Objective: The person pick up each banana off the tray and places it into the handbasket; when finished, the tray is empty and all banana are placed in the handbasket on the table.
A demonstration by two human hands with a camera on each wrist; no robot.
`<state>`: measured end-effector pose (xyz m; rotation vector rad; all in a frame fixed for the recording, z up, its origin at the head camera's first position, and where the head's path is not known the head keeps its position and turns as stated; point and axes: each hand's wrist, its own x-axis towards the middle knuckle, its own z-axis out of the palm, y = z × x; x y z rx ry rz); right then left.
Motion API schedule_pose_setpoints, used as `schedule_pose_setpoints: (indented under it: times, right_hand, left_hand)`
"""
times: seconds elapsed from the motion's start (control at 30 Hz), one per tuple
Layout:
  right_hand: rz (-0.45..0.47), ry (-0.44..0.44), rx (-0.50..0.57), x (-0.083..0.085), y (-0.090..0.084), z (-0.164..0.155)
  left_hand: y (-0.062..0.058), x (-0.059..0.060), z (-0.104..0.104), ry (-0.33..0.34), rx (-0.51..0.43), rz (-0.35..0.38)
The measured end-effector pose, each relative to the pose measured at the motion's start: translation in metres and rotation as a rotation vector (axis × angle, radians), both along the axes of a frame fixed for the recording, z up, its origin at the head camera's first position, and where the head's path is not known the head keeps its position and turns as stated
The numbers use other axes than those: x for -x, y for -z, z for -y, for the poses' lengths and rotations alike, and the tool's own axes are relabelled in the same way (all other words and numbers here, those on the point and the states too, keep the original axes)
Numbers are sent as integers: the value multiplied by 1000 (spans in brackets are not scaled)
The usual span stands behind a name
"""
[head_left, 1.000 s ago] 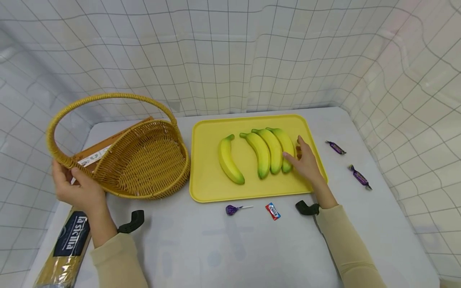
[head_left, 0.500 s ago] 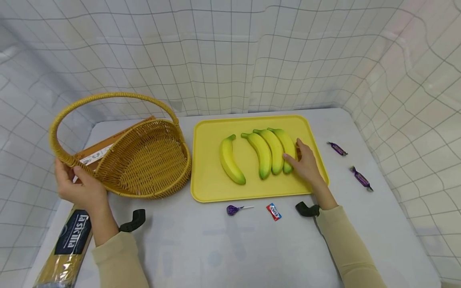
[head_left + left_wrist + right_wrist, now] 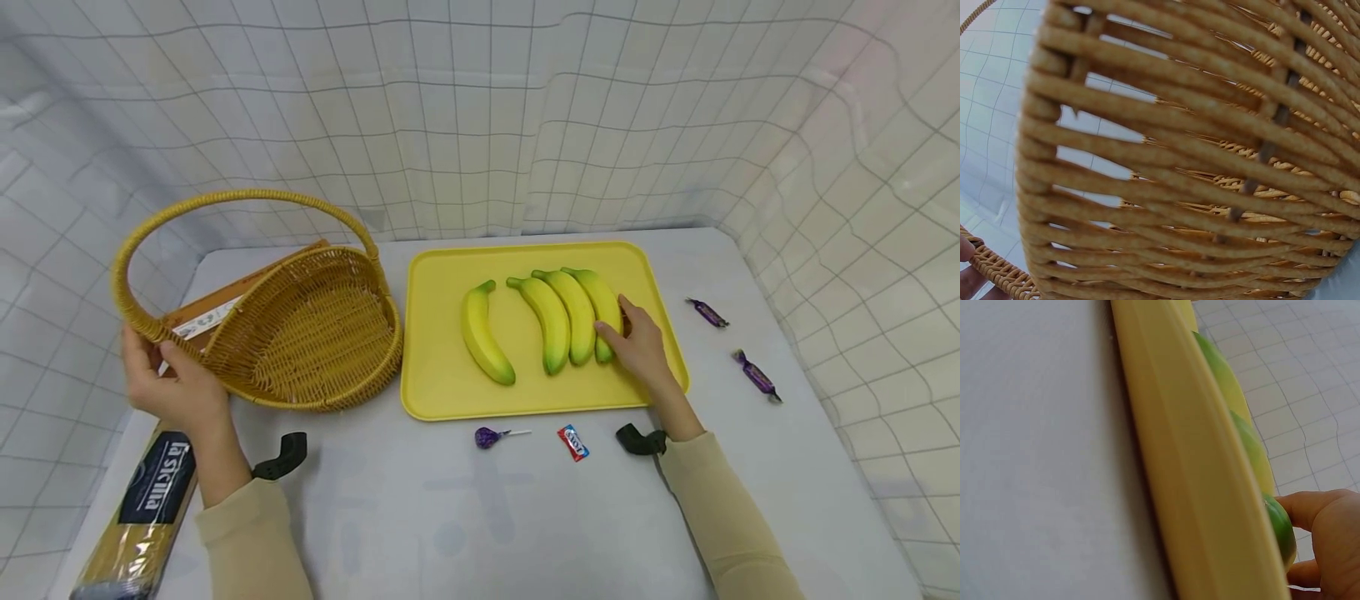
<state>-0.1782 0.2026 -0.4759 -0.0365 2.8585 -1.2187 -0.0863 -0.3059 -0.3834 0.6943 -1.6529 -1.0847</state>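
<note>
My left hand [image 3: 183, 383] grips a wicker basket [image 3: 375, 385] where its tall handle [image 3: 255, 196] meets the rim. The basket is tilted toward me and its inside is bare. In the left wrist view, the woven wall [image 3: 1035, 187] fills most of the picture, with fingertips [image 3: 966, 250] at the lower left. On a yellow tray [image 3: 435, 333] lie several bananas with green tips. My right hand [image 3: 637, 342] holds the rightmost banana [image 3: 600, 308], thumb on its near side and fingers along its right. In the right wrist view, the tray's wall [image 3: 1191, 456] hides most of the bananas.
A spaghetti pack [image 3: 157, 492] lies at the left, and a brown box [image 3: 191, 310] is partly hidden behind the basket. Before the tray are a lollipop [image 3: 487, 437] and a small wrapped sweet [image 3: 573, 442]. Two purple-wrapped candies [image 3: 757, 377] lie right of it.
The right hand's fingers have drawn in against the rightmost banana. The left hand keeps its grip on the basket. The whole head view has shifted slightly.
</note>
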Motion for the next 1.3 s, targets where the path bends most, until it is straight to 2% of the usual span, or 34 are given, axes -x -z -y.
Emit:
schedule_pose_setpoints:
  times: [0.13, 0.47, 0.7, 0.83, 1.03, 1.3]
  right_hand:
    - [-27, 28, -6, -1, 1, 2]
    - [-32, 177, 55, -2, 0, 2]
    - [-24, 218, 94, -2, -4, -2]
    - [-39, 218, 121, -2, -10, -3]
    - [-84, 186, 97, -6, -22, 2]
    - [-228, 49, 116, -13, -53, 24]
  left_hand:
    - [0, 0, 2, 5, -5, -4]
    - [1, 3, 0, 10, 3, 12]
    - [0, 0, 0, 6, -5, 22]
    - [-1, -3, 1, 9, -15, 21]
    - [-1, -3, 1, 17, -5, 23]
    - [-2, -3, -1, 16, -16, 5]
